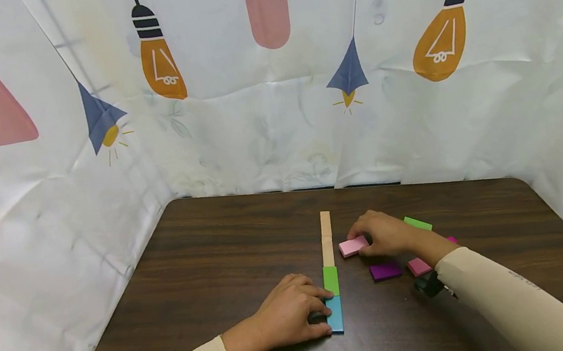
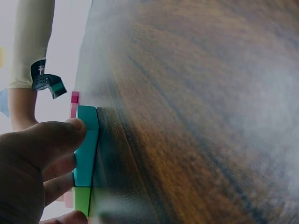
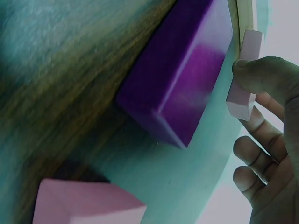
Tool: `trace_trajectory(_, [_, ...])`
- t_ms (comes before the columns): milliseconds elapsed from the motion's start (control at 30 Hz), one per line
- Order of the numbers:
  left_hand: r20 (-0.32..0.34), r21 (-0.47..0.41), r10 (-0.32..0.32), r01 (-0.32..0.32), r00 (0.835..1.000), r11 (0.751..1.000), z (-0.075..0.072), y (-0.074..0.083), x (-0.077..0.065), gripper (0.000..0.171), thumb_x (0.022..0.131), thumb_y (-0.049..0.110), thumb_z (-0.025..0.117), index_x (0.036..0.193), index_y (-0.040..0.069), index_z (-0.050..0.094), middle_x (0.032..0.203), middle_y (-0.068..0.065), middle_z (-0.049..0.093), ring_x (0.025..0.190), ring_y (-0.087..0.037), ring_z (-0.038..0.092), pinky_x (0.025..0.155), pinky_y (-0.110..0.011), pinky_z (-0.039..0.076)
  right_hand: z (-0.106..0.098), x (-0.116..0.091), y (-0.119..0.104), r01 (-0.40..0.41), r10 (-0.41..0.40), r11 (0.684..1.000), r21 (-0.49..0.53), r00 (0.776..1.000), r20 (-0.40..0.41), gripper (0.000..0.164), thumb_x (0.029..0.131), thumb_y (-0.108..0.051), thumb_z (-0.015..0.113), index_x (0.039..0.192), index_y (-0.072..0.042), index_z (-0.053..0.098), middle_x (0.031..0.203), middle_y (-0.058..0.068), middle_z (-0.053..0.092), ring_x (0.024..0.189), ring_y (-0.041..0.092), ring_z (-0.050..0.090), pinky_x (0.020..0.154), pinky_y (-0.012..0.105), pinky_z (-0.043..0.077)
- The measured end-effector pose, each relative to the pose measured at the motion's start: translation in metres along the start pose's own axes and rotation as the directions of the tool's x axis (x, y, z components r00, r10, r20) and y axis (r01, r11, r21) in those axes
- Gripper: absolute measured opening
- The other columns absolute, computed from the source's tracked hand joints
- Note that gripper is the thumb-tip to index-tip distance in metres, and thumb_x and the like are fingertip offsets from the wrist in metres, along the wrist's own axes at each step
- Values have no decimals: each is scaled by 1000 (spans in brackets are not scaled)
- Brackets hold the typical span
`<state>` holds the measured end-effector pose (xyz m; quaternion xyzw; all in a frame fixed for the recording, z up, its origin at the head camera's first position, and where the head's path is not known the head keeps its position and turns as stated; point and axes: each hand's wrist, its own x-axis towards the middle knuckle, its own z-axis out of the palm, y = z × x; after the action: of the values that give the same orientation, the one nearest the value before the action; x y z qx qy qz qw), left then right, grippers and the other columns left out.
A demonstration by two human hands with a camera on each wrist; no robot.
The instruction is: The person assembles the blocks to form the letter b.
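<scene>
In the head view my right hand (image 1: 387, 232) pinches a light pink block (image 1: 353, 246) between thumb and fingers, just right of a straight row of blocks. The right wrist view shows the thumb lying across this pink block (image 3: 245, 84), the lower fingers loosely bent. My left hand (image 1: 291, 310) rests against the row's left side, its fingertips and thumb at the blue block (image 1: 335, 314) and the green block (image 1: 330, 281). Two natural wood blocks (image 1: 326, 238) continue the row toward the back. Seen from the left wrist, the thumb touches the blue block (image 2: 86, 154).
Right of the row lie a purple block (image 1: 385, 271), a darker pink block (image 1: 419, 266), a bright green block (image 1: 418, 223) and a magenta block (image 1: 452, 239) partly hidden by the right forearm. The dark wooden table (image 1: 207, 256) meets a patterned white curtain (image 1: 255, 137) behind.
</scene>
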<state>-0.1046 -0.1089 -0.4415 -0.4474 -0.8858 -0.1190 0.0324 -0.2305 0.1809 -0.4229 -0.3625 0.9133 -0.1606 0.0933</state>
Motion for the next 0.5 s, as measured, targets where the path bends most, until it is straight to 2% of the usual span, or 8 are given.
trace_trajectory(500, [-8, 7, 10, -10, 1000, 1000, 1, -1, -1, 22, 89, 47, 77, 104, 32, 83, 126, 17, 67, 108, -9, 59, 103, -39, 44, 6, 6, -7, -24, 24, 999, -23, 999, 33, 29, 88, -25, 79, 117, -21, 73, 116, -7, 66, 114, 19, 55, 101, 45, 47])
